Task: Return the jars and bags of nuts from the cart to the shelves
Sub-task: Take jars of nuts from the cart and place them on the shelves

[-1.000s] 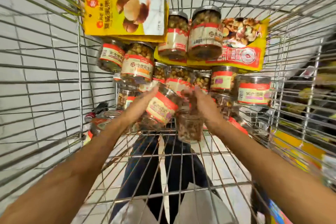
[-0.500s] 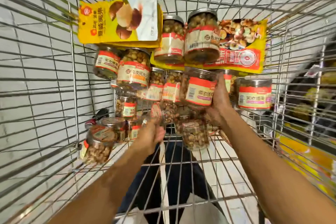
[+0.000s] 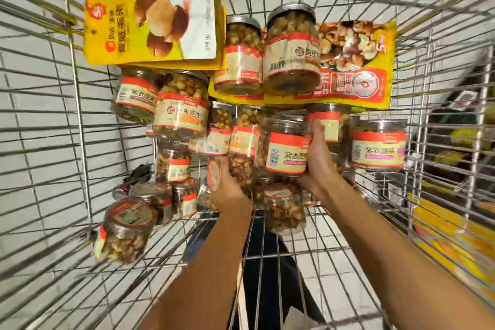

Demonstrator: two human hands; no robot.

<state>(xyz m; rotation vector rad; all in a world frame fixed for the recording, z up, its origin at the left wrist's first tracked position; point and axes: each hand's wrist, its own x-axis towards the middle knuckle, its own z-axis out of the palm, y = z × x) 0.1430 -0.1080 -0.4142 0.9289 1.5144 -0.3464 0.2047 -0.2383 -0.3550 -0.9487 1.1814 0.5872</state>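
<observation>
Low at the left of the frame a jar on its side (image 3: 126, 230) lies on the wire floor of the cart (image 3: 80, 126), lid label facing up. Above it, in the upper left, a yellow chestnut bag (image 3: 150, 27) rests flat against the far wall, with two peanut jars (image 3: 182, 107) just beneath it.

Near the middle, the left hand (image 3: 227, 190) has its fingers curled round a small jar of nuts (image 3: 238, 169). That jar is blurred, so I cannot make out its print. It sits in the heap among the other jars. Just right of centre the right hand (image 3: 318, 158) grips a red-and-cream jar (image 3: 288, 150) from its right side, thumb up along the wall, and the jar stands upright in front of the pile. Below and between the two hands is another jar of nuts (image 3: 285, 209).

Above them, two tall jars (image 3: 292, 48) lie on an orange-and-yellow mixed-nut bag (image 3: 356, 61) at the upper right. At middle right a lone jar (image 3: 377, 144) stands apart. Beyond the cart's right wall, blurred yellow packets (image 3: 442, 236) show.
</observation>
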